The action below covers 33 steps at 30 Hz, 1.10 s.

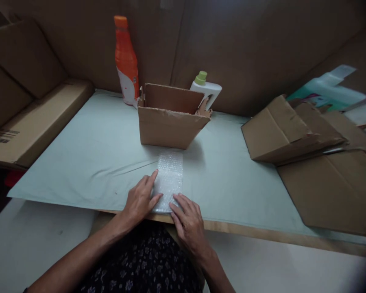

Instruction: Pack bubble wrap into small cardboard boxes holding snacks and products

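Setting: Pale green table cover [88,150] on a wooden-edged bench, walled in by brown cardboard on the far side and the left.
Bubble wrap: a narrow strip of clear bubble wrap [170,179] lies flat near the front edge of the table, centre of view, just in front of the open box.
Long axis: the strip runs near to far, its far end pointing at the box and its near end reaching the table edge.
Left hand: the left hand [140,199] lies palm down, fingers spread, pressing the strip's left edge and near corner; it grips nothing.
Right hand: the right hand [187,217] lies flat with fingers apart on the strip's near right corner; it clamps nothing either.
Open box: a small cardboard box [171,122] stands just beyond the strip, flaps up, tilted slightly to the right.
Bottles: an orange bottle [126,61] stands upright at the far left of the box; a white bottle with a green cap [205,87] stands behind its right corner.
Right side: flattened cartons [293,130] are stacked well apart from the hands.
Risk, slipping: the light strip looks likely to slide off the near edge, since its end already overhangs or meets it.
Risk, skewing: uneven pressure from the two hands could twist the strip out of line with the box.
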Available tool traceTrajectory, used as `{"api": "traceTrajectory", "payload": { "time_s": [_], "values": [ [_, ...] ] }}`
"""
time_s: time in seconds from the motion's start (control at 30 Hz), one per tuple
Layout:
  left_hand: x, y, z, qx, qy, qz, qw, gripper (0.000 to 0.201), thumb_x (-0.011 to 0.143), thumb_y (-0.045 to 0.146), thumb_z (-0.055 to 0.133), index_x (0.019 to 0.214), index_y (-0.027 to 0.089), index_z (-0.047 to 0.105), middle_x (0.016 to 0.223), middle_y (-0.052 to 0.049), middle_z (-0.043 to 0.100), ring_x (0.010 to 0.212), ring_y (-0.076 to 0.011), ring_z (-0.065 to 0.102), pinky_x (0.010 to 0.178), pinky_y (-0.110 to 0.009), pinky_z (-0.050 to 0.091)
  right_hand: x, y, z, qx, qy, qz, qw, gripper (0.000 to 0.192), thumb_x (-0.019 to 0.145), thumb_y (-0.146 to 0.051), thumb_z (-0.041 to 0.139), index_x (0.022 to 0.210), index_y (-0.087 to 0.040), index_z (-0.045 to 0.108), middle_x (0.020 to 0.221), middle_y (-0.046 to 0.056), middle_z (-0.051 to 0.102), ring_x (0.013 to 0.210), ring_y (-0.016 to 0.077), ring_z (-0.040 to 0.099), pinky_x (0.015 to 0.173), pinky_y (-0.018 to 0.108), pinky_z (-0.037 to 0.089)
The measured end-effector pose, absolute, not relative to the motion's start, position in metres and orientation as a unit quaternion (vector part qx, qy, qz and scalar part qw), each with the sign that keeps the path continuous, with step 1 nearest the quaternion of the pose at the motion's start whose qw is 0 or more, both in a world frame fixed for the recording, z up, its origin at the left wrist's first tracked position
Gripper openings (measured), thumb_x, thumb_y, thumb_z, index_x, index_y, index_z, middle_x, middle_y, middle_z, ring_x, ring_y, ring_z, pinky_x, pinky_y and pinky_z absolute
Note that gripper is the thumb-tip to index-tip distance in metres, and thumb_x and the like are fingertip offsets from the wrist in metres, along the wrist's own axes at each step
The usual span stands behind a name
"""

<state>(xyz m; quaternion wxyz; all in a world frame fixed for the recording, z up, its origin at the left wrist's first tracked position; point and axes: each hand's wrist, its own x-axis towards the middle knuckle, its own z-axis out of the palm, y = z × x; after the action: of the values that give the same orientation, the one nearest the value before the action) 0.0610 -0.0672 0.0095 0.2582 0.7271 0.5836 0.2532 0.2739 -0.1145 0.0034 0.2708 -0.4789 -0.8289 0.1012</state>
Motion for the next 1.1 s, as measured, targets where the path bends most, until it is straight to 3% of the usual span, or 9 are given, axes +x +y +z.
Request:
{"api": "traceTrajectory", "payload": {
  "time_s": [0.1, 0.23, 0.33, 0.47, 0.67, 0.73, 0.87, 1.0, 1.1],
  "values": [
    [0.050, -0.083, 0.016, 0.779, 0.478, 0.333, 0.232, 0.071, 0.089, 0.039, 0.068, 0.151, 0.026, 0.037, 0.139, -0.014, 0.056, 0.125, -0.0295, 0.054, 0.103, -0.046, 0.046, 0.271, -0.109, 0.010, -0.466, -0.820, 0.162, 0.290, 0.026, 0.097, -0.013, 0.052, 0.112, -0.023, 0.071, 0.113, 0.009, 0.076, 0.107, 0.0254, 0.068, 0.091, 0.045, 0.053],
    [0.048, -0.093, 0.017, 0.796, 0.445, 0.317, 0.262, 0.048, 0.094, 0.025, 0.059, 0.141, 0.025, 0.050, 0.108, -0.008, 0.071, 0.099, -0.0240, 0.062, 0.088, -0.040, 0.050, 0.268, -0.101, 0.022, -0.496, -0.776, 0.270, 0.281, 0.024, 0.100, -0.023, 0.050, 0.109, -0.023, 0.073, 0.095, 0.006, 0.078, 0.085, 0.0215, 0.071, 0.079, 0.039, 0.056],
    [0.057, -0.085, 0.009, 0.780, 0.515, 0.275, 0.226, 0.038, 0.095, 0.019, 0.054, 0.133, 0.020, 0.058, 0.093, -0.007, 0.071, 0.084, -0.0228, 0.061, 0.079, -0.038, 0.050, 0.268, -0.099, 0.024, -0.529, -0.761, 0.199, 0.318, 0.024, 0.098, -0.026, 0.054, 0.117, -0.023, 0.070, 0.106, 0.009, 0.076, 0.097, 0.0245, 0.070, 0.085, 0.042, 0.056],
    [0.064, -0.073, 0.003, 0.782, 0.548, 0.252, 0.160, 0.034, 0.094, 0.023, 0.058, 0.128, 0.019, 0.061, 0.106, -0.011, 0.068, 0.094, -0.0265, 0.061, 0.083, -0.042, 0.050, 0.269, -0.102, 0.022, -0.483, -0.816, 0.101, 0.300, 0.027, 0.094, -0.023, 0.062, 0.120, -0.021, 0.067, 0.118, 0.012, 0.071, 0.109, 0.0284, 0.064, 0.090, 0.047, 0.051],
    [0.048, -0.086, 0.012, 0.821, 0.413, 0.335, 0.209, 0.048, 0.091, 0.032, 0.065, 0.136, 0.018, 0.053, 0.123, -0.012, 0.065, 0.117, -0.0287, 0.056, 0.105, -0.049, 0.042, 0.268, -0.102, 0.013, -0.492, -0.798, 0.172, 0.303, 0.023, 0.098, -0.016, 0.053, 0.116, -0.023, 0.068, 0.100, 0.007, 0.077, 0.091, 0.0223, 0.069, 0.082, 0.040, 0.052],
    [0.046, -0.089, 0.013, 0.810, 0.428, 0.329, 0.230, 0.042, 0.094, 0.023, 0.058, 0.135, 0.018, 0.054, 0.111, -0.010, 0.068, 0.106, -0.0255, 0.059, 0.099, -0.046, 0.046, 0.267, -0.102, 0.013, -0.505, -0.773, 0.226, 0.311, 0.022, 0.099, -0.020, 0.054, 0.116, -0.023, 0.068, 0.095, 0.005, 0.077, 0.084, 0.0204, 0.069, 0.077, 0.037, 0.053],
    [0.055, -0.082, 0.007, 0.770, 0.521, 0.308, 0.203, 0.033, 0.096, 0.023, 0.053, 0.127, 0.014, 0.061, 0.090, -0.008, 0.067, 0.085, -0.0234, 0.059, 0.079, -0.039, 0.050, 0.267, -0.104, 0.018, -0.527, -0.767, 0.159, 0.330, 0.026, 0.097, -0.023, 0.058, 0.121, -0.023, 0.067, 0.116, 0.011, 0.073, 0.105, 0.0263, 0.066, 0.088, 0.044, 0.052],
    [0.062, -0.073, 0.002, 0.755, 0.568, 0.283, 0.165, 0.033, 0.096, 0.025, 0.052, 0.126, 0.016, 0.062, 0.095, -0.010, 0.068, 0.089, -0.0260, 0.059, 0.082, -0.043, 0.049, 0.262, -0.097, 0.019, -0.483, -0.827, 0.125, 0.261, 0.030, 0.095, -0.022, 0.060, 0.124, -0.024, 0.066, 0.122, 0.012, 0.070, 0.110, 0.0291, 0.062, 0.092, 0.048, 0.049],
    [0.059, -0.077, 0.007, 0.688, 0.591, 0.338, 0.253, 0.040, 0.096, 0.033, 0.054, 0.134, 0.018, 0.055, 0.106, -0.010, 0.066, 0.095, -0.0246, 0.061, 0.086, -0.043, 0.051, 0.258, -0.082, 0.018, -0.483, -0.829, 0.138, 0.247, 0.028, 0.098, -0.019, 0.053, 0.121, -0.024, 0.068, 0.115, 0.010, 0.074, 0.105, 0.0272, 0.065, 0.091, 0.046, 0.049]
  ]
}}
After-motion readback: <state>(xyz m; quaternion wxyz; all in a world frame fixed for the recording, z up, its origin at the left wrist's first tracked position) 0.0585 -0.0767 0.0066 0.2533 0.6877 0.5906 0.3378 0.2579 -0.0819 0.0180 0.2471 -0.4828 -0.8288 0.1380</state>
